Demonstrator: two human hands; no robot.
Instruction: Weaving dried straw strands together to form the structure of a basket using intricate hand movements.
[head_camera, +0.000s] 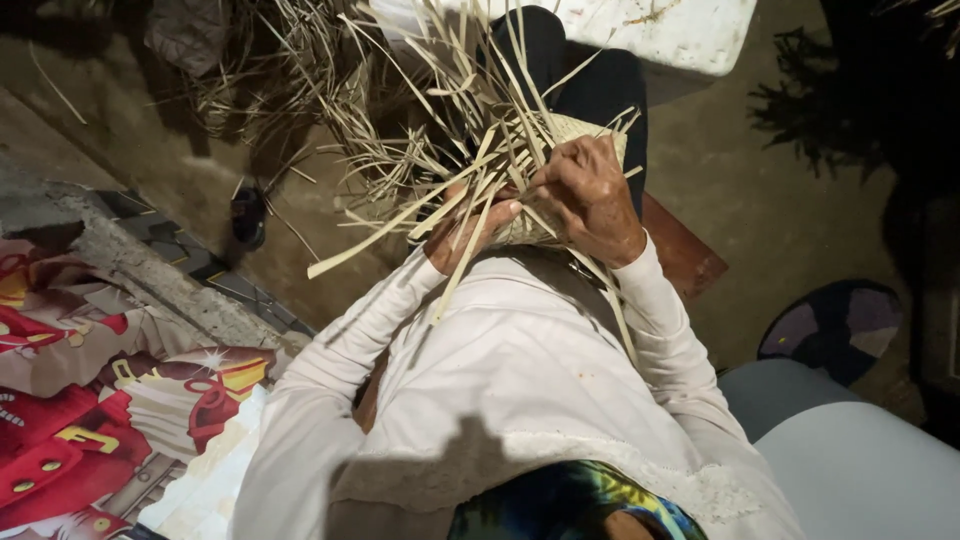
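Note:
A half-woven mat of pale dried leaf strips (575, 135) rests on my lap, with many loose strips (420, 150) fanning out to the left and upward. My right hand (590, 195) presses on the woven edge, fingers curled around some strips. My left hand (470, 225) sits just left of it, pinching several long strips that stick out toward the lower left. Both hands touch at the fingertips. White long sleeves cover both arms.
A heap of dried strips (270, 70) lies on the concrete floor at the top left. A white foam box (690, 35) stands at the top. A red patterned cloth (90, 400) is at the lower left, a dark round mat (835, 325) at right.

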